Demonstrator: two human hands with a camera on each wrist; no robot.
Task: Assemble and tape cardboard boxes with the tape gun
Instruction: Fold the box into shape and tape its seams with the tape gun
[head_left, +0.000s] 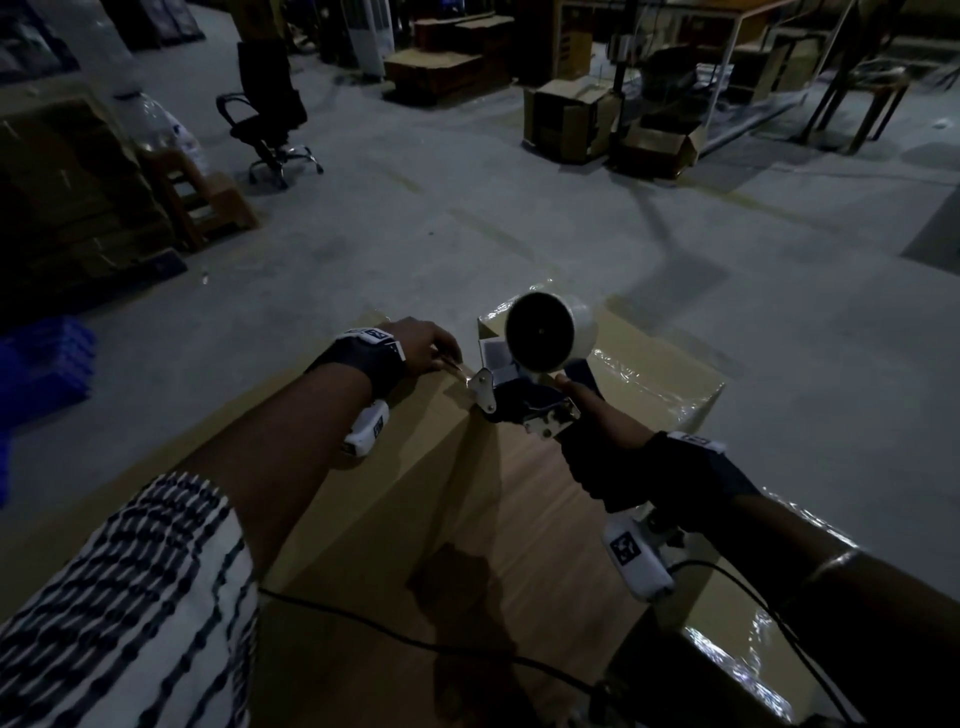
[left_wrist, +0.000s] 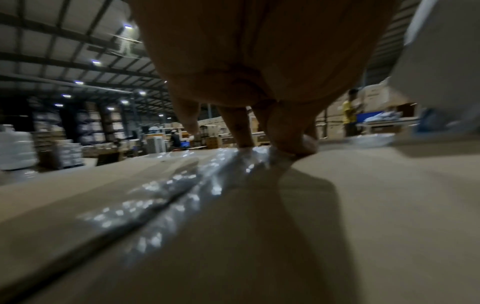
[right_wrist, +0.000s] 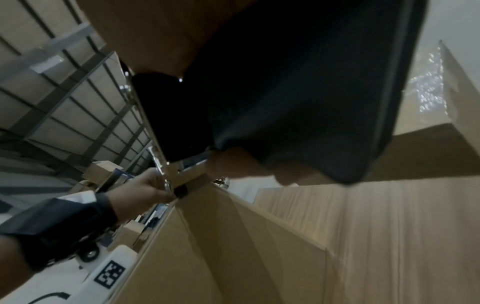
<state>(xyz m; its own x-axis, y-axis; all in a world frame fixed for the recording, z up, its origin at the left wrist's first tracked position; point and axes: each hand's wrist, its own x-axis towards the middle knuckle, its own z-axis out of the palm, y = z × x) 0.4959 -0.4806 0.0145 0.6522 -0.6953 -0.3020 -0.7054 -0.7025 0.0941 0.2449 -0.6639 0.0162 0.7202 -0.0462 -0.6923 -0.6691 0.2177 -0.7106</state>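
Head view: bare concrete floor gives you open room from 10 to 2 o'clock, with an office chair at 11 and open cartons at 1 well beyond. The cardboard box fills the lower half, its far edge at 12 and its right corner at 2 wrapped in glossy tape. Your right hand grips the tape gun handle, roll uppermost, its nose over the far edge. Just beside it at 11, your left hand has fingertips pressing tape down on the box top.
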